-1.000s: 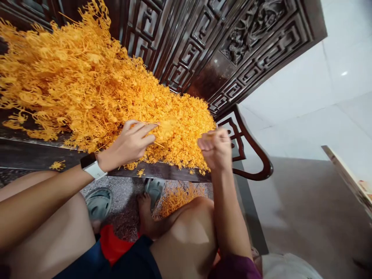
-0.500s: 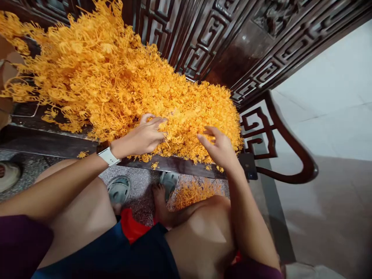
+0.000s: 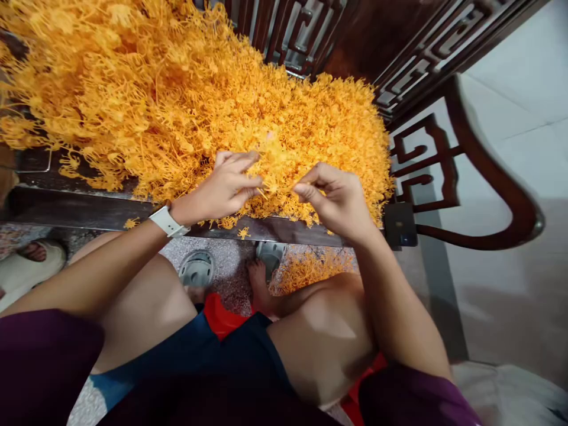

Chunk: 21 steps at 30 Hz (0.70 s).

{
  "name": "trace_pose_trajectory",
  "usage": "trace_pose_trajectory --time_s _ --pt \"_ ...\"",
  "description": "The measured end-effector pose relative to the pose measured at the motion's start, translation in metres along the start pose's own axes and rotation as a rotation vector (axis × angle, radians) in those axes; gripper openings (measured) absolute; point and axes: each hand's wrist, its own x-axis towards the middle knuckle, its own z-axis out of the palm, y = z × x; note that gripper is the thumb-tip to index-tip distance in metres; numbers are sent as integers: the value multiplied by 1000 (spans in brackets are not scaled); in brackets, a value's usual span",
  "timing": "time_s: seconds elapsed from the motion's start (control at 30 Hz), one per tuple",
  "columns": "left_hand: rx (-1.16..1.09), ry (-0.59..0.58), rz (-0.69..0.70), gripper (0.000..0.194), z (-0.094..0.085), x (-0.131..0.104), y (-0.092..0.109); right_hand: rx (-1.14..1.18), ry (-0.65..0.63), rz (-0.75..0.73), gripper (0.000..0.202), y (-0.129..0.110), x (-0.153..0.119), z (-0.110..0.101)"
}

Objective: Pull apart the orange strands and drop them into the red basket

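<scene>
A large heap of orange, thread-like plastic pieces (image 3: 177, 100) covers the dark wooden bench (image 3: 80, 207). Over the heap's front part, my left hand (image 3: 224, 186) has its thumb and fingers closed round a small orange piece; a white watch strap (image 3: 168, 221) is on that wrist. To its right, my right hand (image 3: 337, 198) is pinched, thumb against forefinger, and whatever lies between the fingertips is too small to make out. The two hands are apart, with orange pieces behind and between them.
A carved dark wood backrest (image 3: 306, 29) rises behind the heap, and a curved armrest (image 3: 510, 189) stands at the right. Orange strands (image 3: 310, 269) lie on the speckled floor by grey sandals (image 3: 196, 269). A dark box-like object (image 3: 400, 225) sits at the bench's right end. Another person's foot shows at left.
My right hand has gone from spread fingers to a pinch. My left hand's fingers remain near the heap's front. The view has shifted, and the other person's foot shows more at the left.
</scene>
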Motion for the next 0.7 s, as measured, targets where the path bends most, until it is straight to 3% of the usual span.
trace_pose_trajectory --time_s 0.2,0.33,0.47,0.57,0.63,0.7 --pt "-68 -10 -29 26 -2 7 13 290 130 93 46 -9 2 5" --pt "-86 5 -28 26 -2 8 14 383 225 118 45 6 12 4" --pt "-77 -11 -2 27 -1 -1 -1 368 457 103 40 46 19 -46" --pt "-102 52 -47 29 -1 -7 -15 329 828 85 42 77 10 -86" --pt "-137 125 -90 28 -3 -6 -20 254 804 292 38 92 1 -96" --pt "-171 152 -94 27 -5 -3 -21 57 630 413 47 100 -6 -91"
